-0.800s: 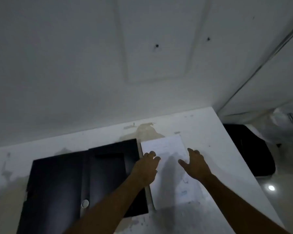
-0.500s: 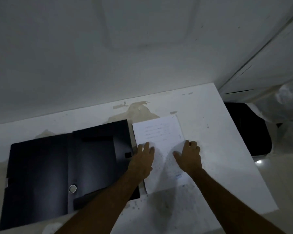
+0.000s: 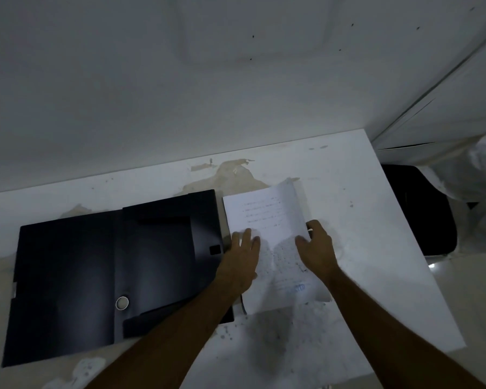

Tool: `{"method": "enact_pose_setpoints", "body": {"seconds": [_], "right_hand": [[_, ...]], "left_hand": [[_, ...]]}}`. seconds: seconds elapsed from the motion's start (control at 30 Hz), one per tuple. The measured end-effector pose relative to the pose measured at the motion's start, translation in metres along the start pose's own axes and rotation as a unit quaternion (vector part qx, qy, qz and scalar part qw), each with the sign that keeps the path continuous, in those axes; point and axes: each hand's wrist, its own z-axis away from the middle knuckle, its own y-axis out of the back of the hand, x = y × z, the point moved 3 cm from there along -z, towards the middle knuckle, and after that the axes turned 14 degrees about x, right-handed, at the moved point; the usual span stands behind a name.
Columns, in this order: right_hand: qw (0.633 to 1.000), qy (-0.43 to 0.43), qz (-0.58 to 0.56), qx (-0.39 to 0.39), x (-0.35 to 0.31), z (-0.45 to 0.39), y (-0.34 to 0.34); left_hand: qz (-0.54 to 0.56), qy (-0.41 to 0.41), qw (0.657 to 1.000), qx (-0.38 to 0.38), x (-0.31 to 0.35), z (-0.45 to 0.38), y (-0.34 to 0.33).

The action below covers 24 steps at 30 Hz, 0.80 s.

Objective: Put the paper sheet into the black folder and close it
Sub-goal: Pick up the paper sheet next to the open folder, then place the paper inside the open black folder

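Left hand (image 3: 242, 256) flat, fingers (image 3: 246, 237) spread and released, pressing on the left edge of the white printed paper sheet (image 3: 267, 217). Right hand (image 3: 316, 248) with fingers (image 3: 310, 230) curled under the sheet's right edge, thumb on top, grasping it; that edge lifted from the white, stained worktop (image 3: 362, 220). Just left of the left fingers, the open black plastic folder (image 3: 110, 270), flat on the worktop, with a round metal snap (image 3: 122, 302). Sheet beside the folder, not inside it.
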Motion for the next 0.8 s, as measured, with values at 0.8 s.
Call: {"method": "enact_pose_setpoints", "body": {"seconds": [0.8], "right_hand": [[0.971,-0.001,-0.24,-0.023,-0.116,0.041,0.042]], "left_hand": [[0.757,0.245,0.604,0.044,-0.062,0.058,0.109]]}}
